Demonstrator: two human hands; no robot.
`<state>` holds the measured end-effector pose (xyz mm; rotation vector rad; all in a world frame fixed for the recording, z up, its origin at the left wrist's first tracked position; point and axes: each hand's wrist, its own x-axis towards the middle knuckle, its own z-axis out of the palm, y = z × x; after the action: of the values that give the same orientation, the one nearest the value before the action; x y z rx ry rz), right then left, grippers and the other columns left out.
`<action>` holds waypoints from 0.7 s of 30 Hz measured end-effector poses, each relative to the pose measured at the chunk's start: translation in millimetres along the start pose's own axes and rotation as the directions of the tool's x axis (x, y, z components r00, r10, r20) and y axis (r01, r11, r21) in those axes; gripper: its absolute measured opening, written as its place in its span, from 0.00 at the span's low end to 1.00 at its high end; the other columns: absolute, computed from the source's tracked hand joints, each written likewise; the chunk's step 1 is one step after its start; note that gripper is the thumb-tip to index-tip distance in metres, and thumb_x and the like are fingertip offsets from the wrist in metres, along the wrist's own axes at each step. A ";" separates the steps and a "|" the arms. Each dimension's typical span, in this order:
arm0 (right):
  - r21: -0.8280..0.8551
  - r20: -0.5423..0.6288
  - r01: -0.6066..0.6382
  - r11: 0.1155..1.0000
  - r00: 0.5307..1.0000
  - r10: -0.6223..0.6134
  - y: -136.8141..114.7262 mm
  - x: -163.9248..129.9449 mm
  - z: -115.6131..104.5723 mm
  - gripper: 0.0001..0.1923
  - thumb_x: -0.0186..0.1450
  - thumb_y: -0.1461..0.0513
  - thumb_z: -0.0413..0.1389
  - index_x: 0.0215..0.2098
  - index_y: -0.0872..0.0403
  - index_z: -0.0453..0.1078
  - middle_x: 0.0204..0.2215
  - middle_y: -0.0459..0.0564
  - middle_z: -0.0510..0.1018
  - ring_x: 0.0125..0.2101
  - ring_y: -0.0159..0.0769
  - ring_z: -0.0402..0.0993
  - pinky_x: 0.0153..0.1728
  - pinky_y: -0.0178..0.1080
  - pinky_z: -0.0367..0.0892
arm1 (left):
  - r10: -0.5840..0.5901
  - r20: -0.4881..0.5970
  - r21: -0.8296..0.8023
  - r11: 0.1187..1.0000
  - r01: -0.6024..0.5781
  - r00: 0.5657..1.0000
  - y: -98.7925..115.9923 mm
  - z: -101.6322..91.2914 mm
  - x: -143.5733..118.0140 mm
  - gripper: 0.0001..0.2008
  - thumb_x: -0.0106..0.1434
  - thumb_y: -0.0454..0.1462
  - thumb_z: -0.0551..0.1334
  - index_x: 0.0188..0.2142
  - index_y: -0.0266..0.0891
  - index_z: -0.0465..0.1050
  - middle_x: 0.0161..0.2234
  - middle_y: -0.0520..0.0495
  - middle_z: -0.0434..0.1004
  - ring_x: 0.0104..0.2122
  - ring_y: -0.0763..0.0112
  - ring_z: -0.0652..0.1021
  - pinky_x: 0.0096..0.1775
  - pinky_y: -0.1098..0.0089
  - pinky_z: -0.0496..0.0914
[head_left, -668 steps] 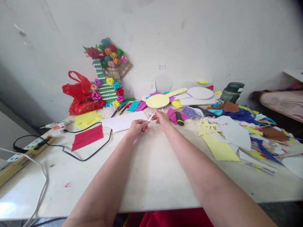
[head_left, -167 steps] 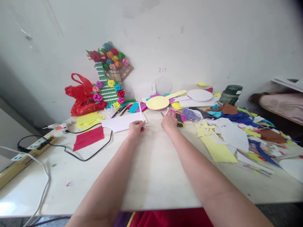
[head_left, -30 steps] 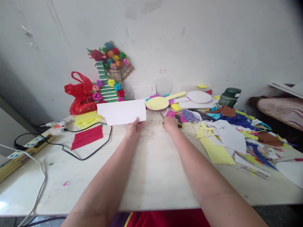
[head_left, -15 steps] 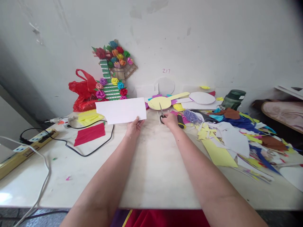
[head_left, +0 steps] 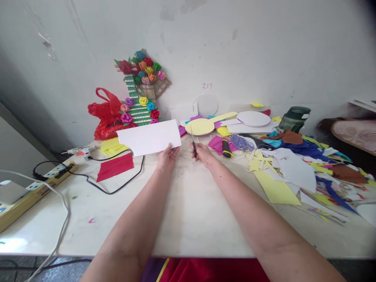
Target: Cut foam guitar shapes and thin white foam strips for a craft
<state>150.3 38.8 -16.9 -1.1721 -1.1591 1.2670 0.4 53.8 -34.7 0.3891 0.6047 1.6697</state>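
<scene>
1. Whitewashed wall behind, with a pale table (head_left: 182, 219) pushed up to it; the far edge is crowded with craft scraps, the near part bare.
2. Left hand (head_left: 166, 156) holds a white paper sheet (head_left: 149, 137) up off the table; its fingers (head_left: 174, 150) are pinched shut on the sheet's lower right corner, and the rest of the sheet stretches away to the left, tilted a little.
3. Right hand (head_left: 202, 150) is closed around small scissors (head_left: 193, 143), blades pointing up and away, just beside the sheet's right edge but not touching it; whether the blades are parted is too small to tell.
4. That sheet looks light and fairly stiff, since it stays flat held by one corner; I would judge it creases easily, so a grip near the edge closest to the blades would steady it best.
5. Leaning on the wall stands a paper flower decoration (head_left: 141, 94), with a red plastic bag (head_left: 107, 115) next to it; a yellow paddle-shaped cutout (head_left: 202, 125) lies beyond the hands.
6. On the left lie a red paper piece (head_left: 115, 167), a black cable (head_left: 117, 188) and a power strip (head_left: 35, 188); a heap of coloured paper offcuts (head_left: 293, 164) spreads to the right.
</scene>
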 end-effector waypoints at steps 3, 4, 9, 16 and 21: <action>-0.016 0.068 -0.036 0.999 0.997 0.037 4.7 -3.2 7.9 0.16 0.52 0.55 0.61 0.32 0.55 0.64 0.17 0.40 0.68 0.14 0.24 0.64 0.08 0.26 0.54 | -0.008 0.017 -0.007 1.000 0.008 1.000 0.7 -1.5 1.2 0.05 0.58 0.27 0.57 0.32 0.35 0.68 0.28 0.47 0.76 0.30 0.69 0.78 0.40 0.65 0.73; -0.024 0.081 -0.053 0.998 0.995 0.055 6.1 -4.3 9.9 0.16 0.52 0.55 0.61 0.32 0.55 0.64 0.17 0.40 0.67 0.13 0.24 0.64 0.08 0.26 0.54 | -0.009 0.019 -0.007 1.000 0.009 1.000 1.0 -1.8 1.4 0.04 0.58 0.27 0.57 0.32 0.35 0.68 0.28 0.47 0.76 0.30 0.69 0.78 0.41 0.65 0.73; -0.039 0.119 -0.052 0.998 0.991 0.057 8.1 -10.4 14.8 0.15 0.56 0.52 0.57 0.29 0.55 0.62 0.16 0.40 0.67 0.12 0.23 0.62 0.08 0.26 0.52 | 0.003 -0.003 -0.021 1.000 -0.003 1.000 2.6 -0.3 -0.2 0.04 0.56 0.27 0.59 0.31 0.35 0.69 0.27 0.47 0.76 0.29 0.70 0.78 0.41 0.65 0.72; -0.134 0.173 0.017 0.991 0.985 0.007 3.4 -16.5 18.5 0.19 0.53 0.47 0.56 0.29 0.54 0.63 0.19 0.41 0.69 0.14 0.23 0.63 0.08 0.26 0.54 | -0.006 0.003 -0.023 1.000 0.006 1.000 2.6 4.1 -4.1 0.03 0.59 0.28 0.57 0.31 0.34 0.69 0.24 0.48 0.75 0.27 0.71 0.78 0.40 0.67 0.72; -0.197 0.178 0.055 0.979 0.984 -0.019 2.4 -18.3 20.5 0.21 0.52 0.46 0.57 0.29 0.54 0.64 0.20 0.42 0.69 0.14 0.23 0.63 0.08 0.26 0.53 | 0.007 -0.001 0.004 1.000 -0.007 1.000 1.2 5.3 -5.2 0.03 0.59 0.29 0.59 0.32 0.35 0.69 0.26 0.48 0.76 0.31 0.70 0.78 0.41 0.68 0.72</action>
<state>130.0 20.2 -17.5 -1.1970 -1.4614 1.2659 3.4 49.6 -29.3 0.3939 0.6077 1.6752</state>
